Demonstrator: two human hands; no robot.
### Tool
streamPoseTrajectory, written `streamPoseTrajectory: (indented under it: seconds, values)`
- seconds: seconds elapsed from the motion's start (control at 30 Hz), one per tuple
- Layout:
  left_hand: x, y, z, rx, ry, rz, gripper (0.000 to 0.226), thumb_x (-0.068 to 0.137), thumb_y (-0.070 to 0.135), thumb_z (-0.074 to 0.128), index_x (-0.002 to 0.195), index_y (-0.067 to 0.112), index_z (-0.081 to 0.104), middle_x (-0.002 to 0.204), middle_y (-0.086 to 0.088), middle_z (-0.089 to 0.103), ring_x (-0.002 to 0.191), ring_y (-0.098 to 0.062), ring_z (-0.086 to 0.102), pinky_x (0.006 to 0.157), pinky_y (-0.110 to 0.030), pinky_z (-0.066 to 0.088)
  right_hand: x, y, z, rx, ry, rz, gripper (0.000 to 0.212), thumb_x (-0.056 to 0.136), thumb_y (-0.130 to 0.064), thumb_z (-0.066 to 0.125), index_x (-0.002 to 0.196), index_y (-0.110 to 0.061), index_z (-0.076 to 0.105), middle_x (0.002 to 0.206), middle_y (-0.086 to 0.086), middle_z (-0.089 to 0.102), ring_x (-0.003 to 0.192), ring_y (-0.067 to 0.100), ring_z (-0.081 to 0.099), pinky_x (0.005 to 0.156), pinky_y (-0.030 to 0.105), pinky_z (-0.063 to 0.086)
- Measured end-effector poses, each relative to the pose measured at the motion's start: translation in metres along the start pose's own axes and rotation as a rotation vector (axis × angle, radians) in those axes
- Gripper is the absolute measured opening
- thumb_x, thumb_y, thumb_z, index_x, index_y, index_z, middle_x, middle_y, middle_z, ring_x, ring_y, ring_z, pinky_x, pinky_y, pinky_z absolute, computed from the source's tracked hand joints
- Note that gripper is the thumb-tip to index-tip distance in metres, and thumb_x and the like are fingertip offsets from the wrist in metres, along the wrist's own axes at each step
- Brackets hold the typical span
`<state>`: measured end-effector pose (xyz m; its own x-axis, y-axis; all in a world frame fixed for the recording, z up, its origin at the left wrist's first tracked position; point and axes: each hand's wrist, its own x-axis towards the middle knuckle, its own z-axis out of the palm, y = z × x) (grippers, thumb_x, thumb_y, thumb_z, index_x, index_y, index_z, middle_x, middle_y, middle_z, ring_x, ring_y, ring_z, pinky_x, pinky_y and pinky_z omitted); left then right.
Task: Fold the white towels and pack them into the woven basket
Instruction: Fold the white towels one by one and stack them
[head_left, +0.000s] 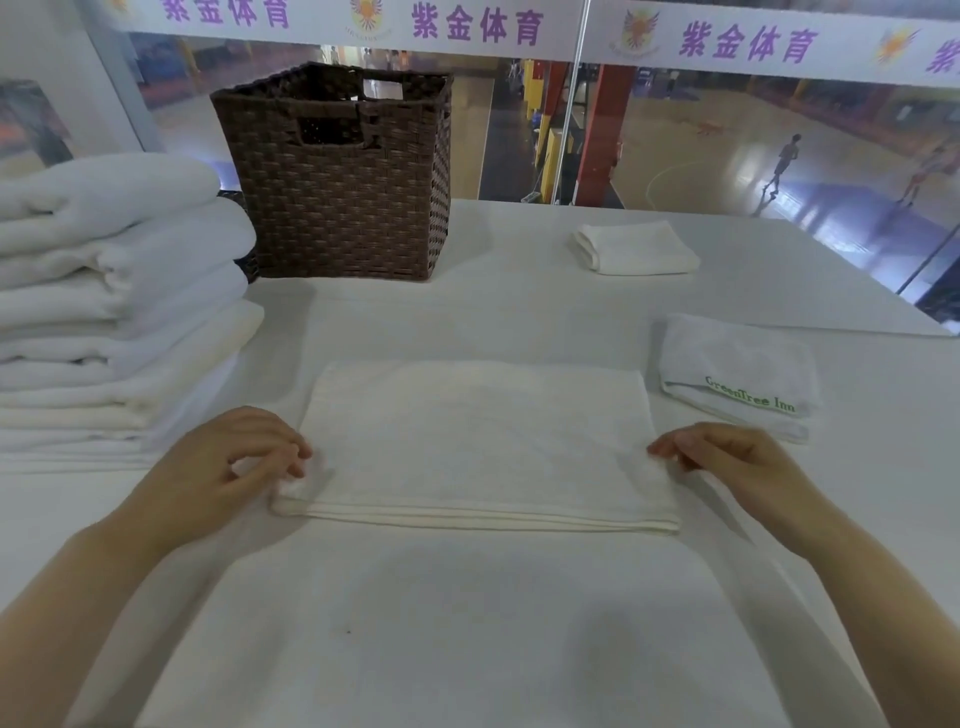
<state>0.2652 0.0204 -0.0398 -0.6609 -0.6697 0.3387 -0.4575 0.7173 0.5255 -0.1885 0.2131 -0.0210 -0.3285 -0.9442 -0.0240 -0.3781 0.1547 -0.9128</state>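
Observation:
A white towel (478, 441), folded into a flat rectangle, lies on the table in front of me. My left hand (234, 457) pinches its near left corner with curled fingers. My right hand (727, 457) pinches its right edge near the front corner. The dark brown woven basket (337, 182) stands at the back left of the table, upright, its inside hidden from here. A tall stack of folded white towels (114, 312) rests at the far left, beside the basket.
A small folded white cloth (636, 248) lies at the back right. A folded towel lettered "GreenTree Inn" (737, 374) lies right of the towel I hold. The white table (467, 623) ends at a glass wall behind the basket.

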Motion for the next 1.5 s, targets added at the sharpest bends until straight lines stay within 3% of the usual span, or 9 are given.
streamPoseTrajectory:
  seconds: [0.23,0.53,0.73,0.9,1.03,1.13,1.3,1.4,1.5]
  values:
    - [0.067,0.052,0.049,-0.015,-0.07,-0.039,0.023,0.087,0.047,0.044,0.092,0.038,0.065,0.1,0.029,0.063,0.099,0.006,0.053,0.082,-0.011,0.037,0.067,0.007,0.016,-0.165,0.194,0.122,0.016,0.093,-0.02,0.061,0.109,-0.022,0.062,0.098,-0.004,0.062,0.084,0.022,0.065,0.088,0.05,0.055]
    - [0.11,0.166,0.167,-0.052,-0.31,0.438,0.025,0.093,0.029,0.059,0.116,0.02,0.063,0.112,0.002,0.06,0.099,-0.017,0.054,0.086,-0.034,0.045,0.123,-0.004,0.021,-0.484,0.136,0.264,0.04,0.095,-0.034,0.055,0.129,-0.014,0.059,0.123,0.006,0.063,0.11,0.029,0.06,0.098,0.037,0.046]
    - [0.115,0.196,0.203,0.142,-0.332,0.549,0.04,0.09,0.043,0.062,0.122,0.021,0.058,0.107,-0.001,0.057,0.091,-0.022,0.053,0.073,-0.036,0.044,0.129,-0.013,0.016,-0.579,-0.021,0.253,0.03,0.095,-0.026,0.054,0.084,-0.002,0.067,0.082,0.016,0.067,0.079,0.03,0.063,0.082,0.039,0.053]
    - [0.113,0.21,0.216,0.45,-0.377,0.626,0.029,0.085,0.036,0.064,0.109,0.018,0.062,0.098,-0.004,0.058,0.078,-0.023,0.055,0.055,-0.031,0.034,0.131,-0.014,0.014,-0.661,-0.079,0.231,0.025,0.097,-0.027,0.052,0.094,-0.006,0.067,0.081,0.009,0.067,0.074,0.022,0.061,0.079,0.035,0.052]
    - [0.111,0.215,0.219,0.619,-0.441,0.597,0.035,0.056,0.024,0.081,0.088,0.026,0.065,0.076,0.003,0.054,0.053,-0.015,0.046,0.041,-0.027,0.009,0.128,-0.011,0.018,-0.725,-0.063,0.222,0.02,0.097,-0.033,0.047,0.085,-0.021,0.058,0.085,-0.001,0.063,0.085,0.024,0.061,0.073,0.031,0.046]
    - [0.112,0.224,0.214,0.698,-0.433,0.516,0.037,0.048,0.029,0.081,0.082,0.033,0.066,0.069,0.009,0.053,0.046,-0.012,0.036,0.044,-0.031,-0.003,0.124,-0.011,0.018,-0.677,-0.086,0.237,0.029,0.098,-0.035,0.046,0.116,-0.018,0.06,0.109,0.001,0.061,0.098,0.022,0.059,0.076,0.03,0.042]
    - [0.111,0.227,0.214,0.674,-0.424,0.465,0.03,0.054,0.043,0.08,0.077,0.031,0.065,0.068,0.008,0.052,0.045,-0.014,0.029,0.046,-0.032,-0.006,0.119,-0.011,0.015,-0.517,-0.126,0.272,0.034,0.093,-0.037,0.057,0.12,-0.017,0.056,0.112,0.002,0.056,0.092,0.019,0.052,0.065,0.025,0.039]
    - [0.107,0.224,0.208,0.543,-0.381,0.477,0.037,0.054,0.033,0.085,0.082,0.022,0.063,0.07,0.003,0.052,0.045,-0.015,0.031,0.044,-0.028,-0.003,0.117,-0.011,0.015,-0.479,-0.089,0.257,0.029,0.094,-0.036,0.056,0.117,-0.019,0.055,0.111,0.003,0.057,0.092,0.02,0.055,0.072,0.03,0.045]
    - [0.104,0.218,0.199,0.293,-0.32,0.41,0.028,0.079,0.02,0.07,0.1,0.009,0.055,0.081,-0.005,0.041,0.051,-0.017,0.029,0.043,-0.027,0.011,0.113,-0.019,0.014,-0.408,-0.125,0.332,0.027,0.094,-0.036,0.054,0.113,-0.017,0.054,0.107,0.004,0.06,0.088,0.02,0.059,0.073,0.033,0.051]
